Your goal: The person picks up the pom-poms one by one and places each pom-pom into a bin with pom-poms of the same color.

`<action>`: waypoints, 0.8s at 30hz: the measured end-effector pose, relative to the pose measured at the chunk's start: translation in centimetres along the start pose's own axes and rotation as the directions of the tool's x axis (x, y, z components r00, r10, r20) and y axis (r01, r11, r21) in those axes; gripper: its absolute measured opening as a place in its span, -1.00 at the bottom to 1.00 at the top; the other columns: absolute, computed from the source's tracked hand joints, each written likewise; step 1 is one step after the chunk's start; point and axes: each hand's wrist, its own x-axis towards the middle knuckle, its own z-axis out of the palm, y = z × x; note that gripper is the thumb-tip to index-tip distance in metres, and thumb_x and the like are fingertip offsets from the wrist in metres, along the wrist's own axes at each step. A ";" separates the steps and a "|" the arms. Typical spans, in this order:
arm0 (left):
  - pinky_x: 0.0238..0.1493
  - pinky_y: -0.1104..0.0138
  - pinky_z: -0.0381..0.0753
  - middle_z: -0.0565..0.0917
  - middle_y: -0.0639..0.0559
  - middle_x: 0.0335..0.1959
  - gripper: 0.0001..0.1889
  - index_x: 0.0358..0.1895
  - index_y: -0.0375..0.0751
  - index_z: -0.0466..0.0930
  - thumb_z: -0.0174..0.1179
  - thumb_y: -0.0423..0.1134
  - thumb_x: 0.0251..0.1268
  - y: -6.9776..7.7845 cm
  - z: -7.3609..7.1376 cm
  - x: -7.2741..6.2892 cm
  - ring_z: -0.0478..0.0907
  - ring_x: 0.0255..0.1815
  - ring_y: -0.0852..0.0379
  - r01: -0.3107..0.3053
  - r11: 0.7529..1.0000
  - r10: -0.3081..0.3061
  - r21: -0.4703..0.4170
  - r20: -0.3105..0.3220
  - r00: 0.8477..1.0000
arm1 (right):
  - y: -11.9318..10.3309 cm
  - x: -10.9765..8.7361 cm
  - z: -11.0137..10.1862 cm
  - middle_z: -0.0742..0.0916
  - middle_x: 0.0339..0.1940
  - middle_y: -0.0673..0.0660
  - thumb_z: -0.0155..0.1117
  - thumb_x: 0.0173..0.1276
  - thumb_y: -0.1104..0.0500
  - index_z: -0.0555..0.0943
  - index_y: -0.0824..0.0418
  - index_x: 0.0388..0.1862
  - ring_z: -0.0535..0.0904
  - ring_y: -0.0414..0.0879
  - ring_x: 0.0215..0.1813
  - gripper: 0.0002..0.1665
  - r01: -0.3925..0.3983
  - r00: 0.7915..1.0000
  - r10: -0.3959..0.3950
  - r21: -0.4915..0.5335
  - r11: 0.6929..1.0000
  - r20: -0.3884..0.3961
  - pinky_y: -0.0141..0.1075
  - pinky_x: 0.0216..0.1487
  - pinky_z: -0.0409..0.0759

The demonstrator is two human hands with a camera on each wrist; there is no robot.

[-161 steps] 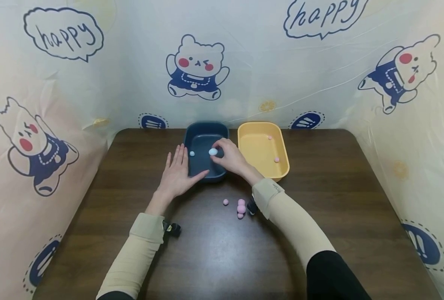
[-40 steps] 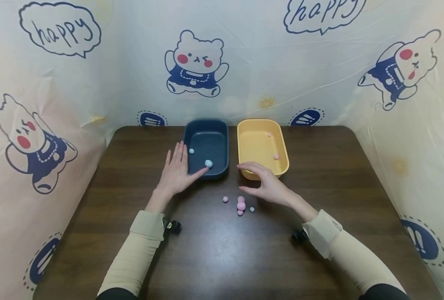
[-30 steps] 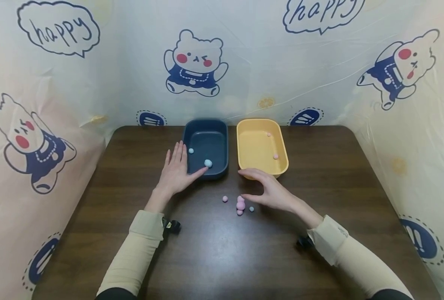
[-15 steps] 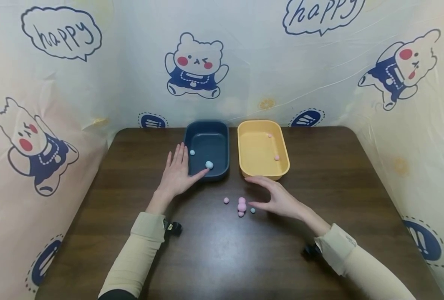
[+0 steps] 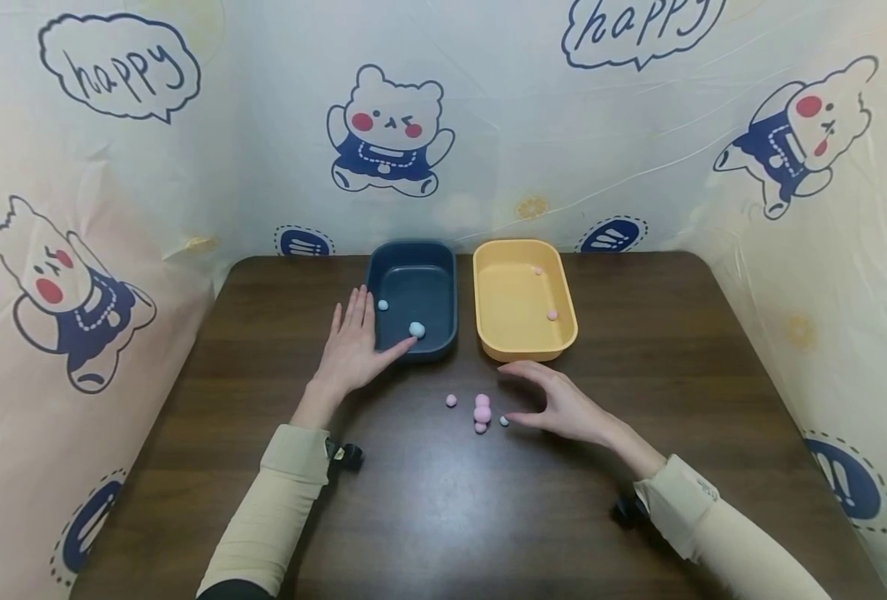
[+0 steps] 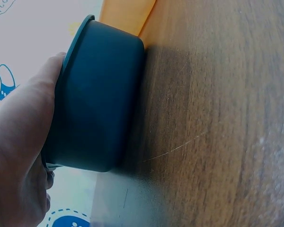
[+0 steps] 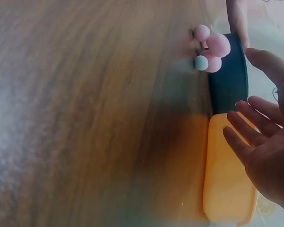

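In the head view my left hand lies against the left side of a dark blue box, fingers straight, thumb across the near rim. Inside the box are a small light-blue ball and a larger one beside the thumb tip. My right hand hovers over the table holding nothing, thumb and fingers spread apart. Its thumb tip is right at a small light-blue ball. Left of that sit several pink balls: a large one between two smaller ones in a row, and a separate one.
A yellow box stands right of the blue one, with two small pink balls in it. Both boxes are at the back of the brown wooden table, before a printed curtain.
Earlier my right hand held the larger light-blue ball over the blue box; it now lies inside. The right hand has moved back rightward and down to the loose balls. My left hand stays put.
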 end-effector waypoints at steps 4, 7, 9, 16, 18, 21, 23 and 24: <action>0.88 -0.20 -0.35 -0.33 -0.14 0.89 0.35 0.82 -0.31 -0.23 -0.07 0.72 0.36 -0.1 0.0 0.0 -0.35 0.92 -0.19 0.003 1.000 -0.003 -0.003 0.003 1.000 | 0.1 -0.1 0.2 0.74 0.43 0.14 0.70 0.31 0.15 0.61 0.24 0.48 0.65 0.03 0.46 -0.22 -0.014 1.000 0.014 -0.006 1.000 0.020 0.14 0.56 0.58; 0.88 -0.18 -0.35 -0.33 -0.12 0.89 0.35 0.82 -0.29 -0.23 -0.08 0.73 0.35 -0.1 0.0 -0.1 -0.36 0.92 -0.17 0.003 1.000 -0.003 -0.002 0.004 1.000 | 0.1 -0.3 0.4 0.75 0.39 0.11 0.69 0.32 0.14 0.63 0.22 0.45 0.65 0.01 0.43 -0.26 -0.023 0.999 0.023 -0.013 1.000 0.033 0.12 0.54 0.59; 0.88 -0.18 -0.36 -0.33 -0.12 0.89 0.35 0.82 -0.29 -0.24 -0.09 0.73 0.35 -0.1 0.1 0.0 -0.36 0.92 -0.17 0.002 1.000 -0.002 -0.002 0.004 1.000 | 0.2 -0.3 0.6 0.75 0.38 0.10 0.69 0.32 0.14 0.65 0.21 0.43 0.65 0.01 0.42 -0.28 -0.029 0.999 0.029 -0.013 1.000 0.038 0.12 0.53 0.60; 0.88 -0.18 -0.33 -0.29 -0.15 0.89 0.35 0.83 -0.28 -0.24 -0.10 0.74 0.34 -0.2 0.1 0.0 -0.34 0.92 -0.18 0.000 1.000 0.000 0.011 -0.001 1.000 | 0.7 -0.3 1.1 0.76 0.34 0.07 0.69 0.32 0.13 0.68 0.20 0.37 0.66 0.00 0.40 -0.33 -0.024 0.999 0.025 -0.035 0.999 0.044 0.09 0.53 0.59; 0.88 -0.18 -0.33 -0.30 -0.14 0.89 0.35 0.83 -0.27 -0.25 -0.10 0.74 0.34 -0.1 0.1 0.0 -0.35 0.92 -0.18 0.002 1.000 -0.002 0.010 0.002 1.000 | 0.9 -0.3 1.2 0.77 0.30 0.08 0.71 0.29 0.14 0.69 0.21 0.34 0.67 -0.01 0.35 -0.34 -0.019 0.999 0.020 -0.034 0.999 0.047 0.04 0.49 0.63; 0.88 -0.18 -0.36 -0.33 -0.12 0.89 0.36 0.83 -0.27 -0.26 -0.10 0.74 0.34 -0.1 0.1 0.0 -0.38 0.92 -0.16 0.006 1.000 -0.006 0.003 0.009 1.000 | 1.0 -0.3 1.4 0.79 0.21 0.09 0.72 0.27 0.15 0.72 0.21 0.28 0.70 -0.03 0.24 -0.38 0.001 0.999 0.000 -0.031 1.000 0.044 -0.02 0.39 0.68; 0.88 -0.18 -0.36 -0.35 -0.12 0.89 0.36 0.83 -0.28 -0.26 -0.10 0.74 0.34 -0.2 0.2 0.1 -0.38 0.92 -0.16 0.008 1.000 -0.008 0.002 0.011 1.000 | 1.1 -0.3 1.6 0.80 0.15 0.10 0.73 0.26 0.16 0.73 0.22 0.23 0.71 -0.03 0.17 -0.42 0.020 0.999 -0.018 -0.028 0.999 0.037 -0.06 0.32 0.71; 0.88 -0.17 -0.37 -0.35 -0.11 0.89 0.36 0.83 -0.28 -0.26 -0.10 0.74 0.34 -0.2 0.2 0.1 -0.39 0.92 -0.15 0.008 1.000 -0.008 0.000 0.012 1.000 | 1.1 -0.3 1.7 0.81 0.14 0.10 0.73 0.26 0.16 0.73 0.22 0.22 0.71 -0.03 0.15 -0.43 0.029 0.999 -0.028 -0.029 0.999 0.034 -0.07 0.30 0.71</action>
